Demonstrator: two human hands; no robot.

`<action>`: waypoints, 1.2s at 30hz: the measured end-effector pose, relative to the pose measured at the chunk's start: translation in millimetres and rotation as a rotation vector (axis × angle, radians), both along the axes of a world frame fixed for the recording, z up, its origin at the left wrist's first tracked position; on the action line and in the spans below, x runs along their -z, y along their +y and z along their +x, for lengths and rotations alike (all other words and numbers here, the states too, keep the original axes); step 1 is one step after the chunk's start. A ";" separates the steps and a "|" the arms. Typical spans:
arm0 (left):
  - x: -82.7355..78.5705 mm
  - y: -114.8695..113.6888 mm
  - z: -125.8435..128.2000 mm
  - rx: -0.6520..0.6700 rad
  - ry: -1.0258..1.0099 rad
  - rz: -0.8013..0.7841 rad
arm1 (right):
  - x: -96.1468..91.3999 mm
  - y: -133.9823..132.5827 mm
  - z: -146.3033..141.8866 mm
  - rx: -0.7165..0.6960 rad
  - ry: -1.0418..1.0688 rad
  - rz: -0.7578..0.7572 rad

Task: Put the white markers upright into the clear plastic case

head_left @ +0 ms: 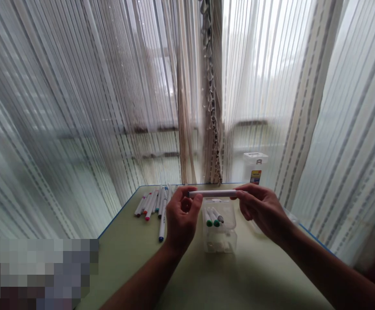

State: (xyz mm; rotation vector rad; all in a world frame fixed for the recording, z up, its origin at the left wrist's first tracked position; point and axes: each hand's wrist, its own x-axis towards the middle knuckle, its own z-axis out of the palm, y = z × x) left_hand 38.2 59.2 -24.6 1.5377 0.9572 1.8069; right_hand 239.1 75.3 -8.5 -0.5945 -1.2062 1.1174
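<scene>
A white marker is held level above the table between my two hands. My left hand pinches its dark-tipped left end between thumb and fingers. At the other end, my right hand grips it with the fingertips. Below the marker stands a clear plastic box, where several markers lie, among them a green-ended marker and a grey-ended one. To the left of my left hand, a loose pile of white markers with coloured ends rests on the table; a blue-ended marker lies nearest me.
A clear lidded container with a colourful label stands upright at the back right. More clear plastic is partly hidden behind my right hand. The pale green table has a blue edge. Striped sheer curtains hang behind it.
</scene>
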 end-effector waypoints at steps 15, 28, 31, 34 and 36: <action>-4.0 -1.6 0.0 0.088 -0.091 -0.054 | 0.4 -1.3 0.1 -0.008 0.028 0.012; -0.2 2.4 -1.5 0.107 -0.119 -0.030 | 0.8 -0.1 1.1 -0.011 0.040 0.012; -1.3 1.4 -1.9 0.081 -0.068 -0.038 | 0.1 -0.5 0.5 -0.017 0.034 0.013; -3.2 0.7 -1.8 0.054 -0.034 -0.029 | -1.2 -1.5 -0.1 -0.022 0.024 0.008; -4.1 0.4 -1.6 0.043 -0.023 -0.018 | -1.9 -2.2 -0.2 -0.022 0.021 0.007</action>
